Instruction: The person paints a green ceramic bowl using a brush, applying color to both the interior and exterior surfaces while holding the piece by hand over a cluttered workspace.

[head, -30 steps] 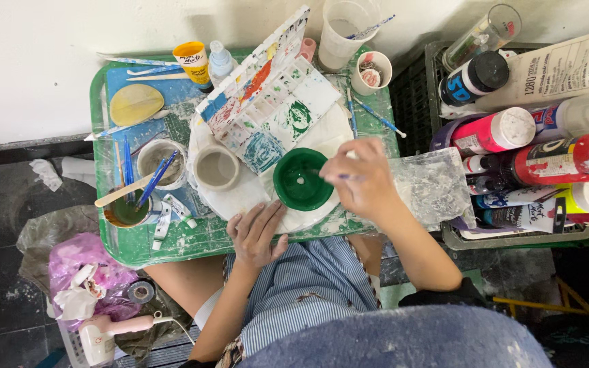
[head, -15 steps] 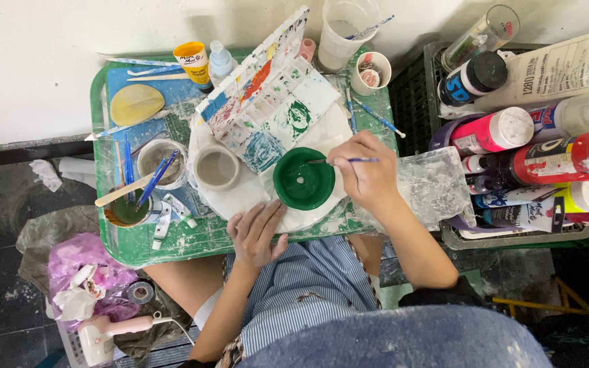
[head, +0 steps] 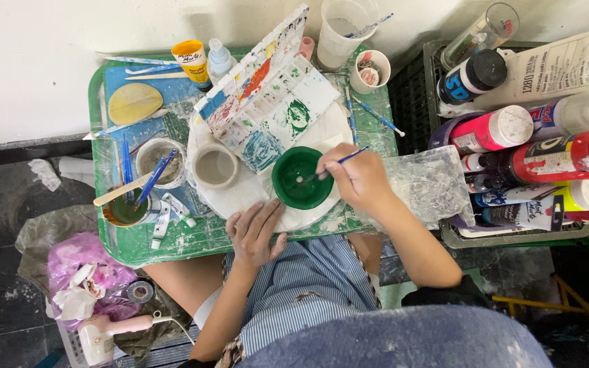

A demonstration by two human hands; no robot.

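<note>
From the head camera, looking straight down: the right hand is closed in a pinching grip on a thin blue-handled paintbrush; the brush's long axis slants from the upper right, where the handle end rises past the knuckles, down to the lower left, where the bristles meet the inside of the round green-painted bowl; the bowl thus lies just to the left of that grip, touching only the brush tip (the fingers themselves stop short of its rim, as far as I can tell). The bowl sits on a white round turntable disc on the green paint-stained plastic worktop, well within reach of both hands. The left hand lies open and flat, fingers spread, holding nothing, its fingertips on the near edge of the disc just below and left of the bowl; it is nearly as close to the bowl as the right hand. Beside the bowl, to its left on the same disc, stands a small unpainted grey clay cup; just above lies a white paint-smeared plastic palette.
</note>
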